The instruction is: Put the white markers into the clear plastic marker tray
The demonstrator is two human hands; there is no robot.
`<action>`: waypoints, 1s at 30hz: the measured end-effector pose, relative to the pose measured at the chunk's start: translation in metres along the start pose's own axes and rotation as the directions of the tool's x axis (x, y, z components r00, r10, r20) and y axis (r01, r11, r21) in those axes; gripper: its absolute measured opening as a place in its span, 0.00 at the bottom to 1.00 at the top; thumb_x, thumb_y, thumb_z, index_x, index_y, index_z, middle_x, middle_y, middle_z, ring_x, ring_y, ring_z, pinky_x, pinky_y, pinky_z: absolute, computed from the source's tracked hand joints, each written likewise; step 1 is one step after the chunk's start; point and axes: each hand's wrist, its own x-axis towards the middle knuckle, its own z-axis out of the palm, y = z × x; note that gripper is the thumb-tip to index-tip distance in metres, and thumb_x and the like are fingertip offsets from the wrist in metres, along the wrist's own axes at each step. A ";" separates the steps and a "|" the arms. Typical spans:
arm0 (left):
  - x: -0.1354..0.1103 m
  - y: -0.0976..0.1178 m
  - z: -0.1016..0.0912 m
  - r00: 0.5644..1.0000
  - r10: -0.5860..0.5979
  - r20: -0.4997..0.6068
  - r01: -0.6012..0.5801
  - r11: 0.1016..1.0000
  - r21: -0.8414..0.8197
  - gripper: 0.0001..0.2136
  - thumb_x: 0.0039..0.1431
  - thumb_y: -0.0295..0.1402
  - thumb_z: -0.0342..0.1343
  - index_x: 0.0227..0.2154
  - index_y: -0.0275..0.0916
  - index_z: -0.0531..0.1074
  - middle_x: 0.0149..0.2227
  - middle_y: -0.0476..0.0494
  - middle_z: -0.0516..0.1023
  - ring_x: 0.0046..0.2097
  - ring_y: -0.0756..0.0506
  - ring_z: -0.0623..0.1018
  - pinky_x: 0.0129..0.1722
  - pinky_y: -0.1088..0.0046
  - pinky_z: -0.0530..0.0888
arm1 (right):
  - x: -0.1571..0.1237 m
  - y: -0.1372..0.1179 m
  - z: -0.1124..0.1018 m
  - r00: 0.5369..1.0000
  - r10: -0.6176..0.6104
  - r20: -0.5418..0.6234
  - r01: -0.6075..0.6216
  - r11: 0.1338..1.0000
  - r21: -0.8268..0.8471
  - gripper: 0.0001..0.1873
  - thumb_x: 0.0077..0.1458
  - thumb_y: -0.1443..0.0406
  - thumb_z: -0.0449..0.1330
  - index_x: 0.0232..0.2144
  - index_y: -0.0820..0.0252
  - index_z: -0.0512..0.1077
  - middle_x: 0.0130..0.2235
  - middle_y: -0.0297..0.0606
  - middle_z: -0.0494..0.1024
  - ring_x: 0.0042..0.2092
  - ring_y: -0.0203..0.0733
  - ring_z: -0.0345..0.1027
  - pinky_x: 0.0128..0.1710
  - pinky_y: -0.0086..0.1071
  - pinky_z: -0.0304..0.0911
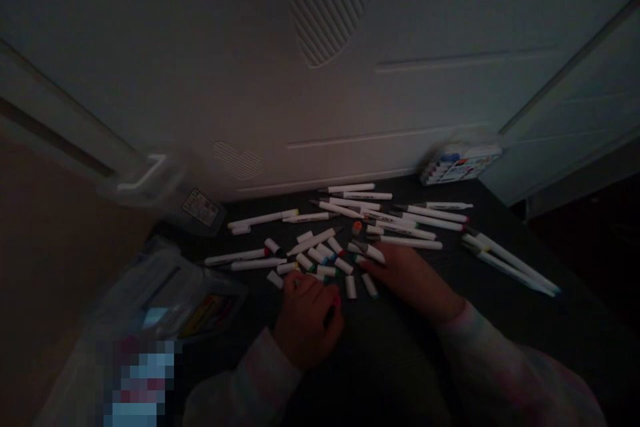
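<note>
Head view: dim lighting over a dark tabletop (475,280), set against a white panel (400,103) with a ribbed heart-shaped relief (325,10). Right hand (413,280): closed around a white marker with a grey nib section (374,253), nib section directed to the left, fingertips just beside a white cap with a green end. Left hand (311,317): fingers curled inward at the near edge of the loose caps; cannot tell from this angle whether empty or grasping a small part.

Loose short white cylindrical caps (351,287), some with coloured end bands: scattered between and just beyond both hands. Slim white uncapped markers (410,241): spread across the tabletop behind and beside the caps, several touching or crossing. Separate group of white markers (515,260): right of the right hand, slanted toward the near right.

Left side: transparent plastic box with a printed label (200,207) near the panel; closer, transparent plastic container with a colourful label (215,307). Right rear: multicoloured printed pack (463,163) near the panel base
</note>
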 end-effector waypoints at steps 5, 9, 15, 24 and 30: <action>0.000 -0.001 0.000 1.000 0.002 0.001 -0.002 1.000 0.011 0.07 0.53 0.27 0.46 0.29 0.35 0.69 0.25 0.46 0.73 0.32 0.46 0.69 0.40 0.61 0.57 | 0.000 0.001 -0.003 0.998 -0.056 0.019 0.055 0.997 0.054 0.12 0.53 0.63 0.52 0.35 0.61 0.72 0.38 0.42 0.76 0.40 0.44 0.68 0.40 0.33 0.57; 0.001 -0.001 -0.001 1.000 0.005 0.009 -0.005 1.000 0.007 0.07 0.53 0.28 0.46 0.30 0.35 0.69 0.26 0.45 0.73 0.32 0.46 0.70 0.40 0.61 0.57 | -0.001 0.000 -0.008 0.996 -0.088 0.028 0.083 0.983 0.164 0.10 0.52 0.63 0.53 0.31 0.62 0.72 0.33 0.40 0.76 0.37 0.42 0.68 0.38 0.33 0.58; 0.000 0.000 -0.001 1.000 -0.001 0.010 0.001 1.000 0.007 0.07 0.52 0.27 0.46 0.30 0.35 0.69 0.25 0.46 0.72 0.32 0.46 0.69 0.40 0.61 0.56 | -0.007 0.001 -0.014 0.985 -0.016 0.171 -0.098 0.764 0.638 0.16 0.44 0.56 0.61 0.31 0.64 0.72 0.20 0.29 0.66 0.21 0.29 0.56 0.21 0.25 0.50; 0.002 0.002 -0.003 0.997 0.023 -0.073 -0.026 0.999 -0.029 0.06 0.51 0.25 0.46 0.27 0.37 0.67 0.23 0.48 0.71 0.30 0.47 0.70 0.40 0.63 0.57 | -0.010 0.003 -0.005 0.968 -0.162 0.190 -0.155 0.206 0.966 0.20 0.35 0.56 0.66 0.27 0.66 0.69 0.17 0.27 0.61 0.16 0.23 0.46 0.15 0.22 0.38; 0.002 0.000 -0.006 0.988 0.016 -0.154 -0.040 0.988 -0.152 0.03 0.51 0.26 0.49 0.28 0.37 0.67 0.24 0.49 0.71 0.30 0.48 0.71 0.39 0.65 0.60 | -0.013 0.002 -0.005 0.964 -0.177 0.200 -0.135 0.323 0.937 0.18 0.38 0.58 0.65 0.30 0.64 0.68 0.21 0.29 0.65 0.19 0.25 0.51 0.16 0.22 0.43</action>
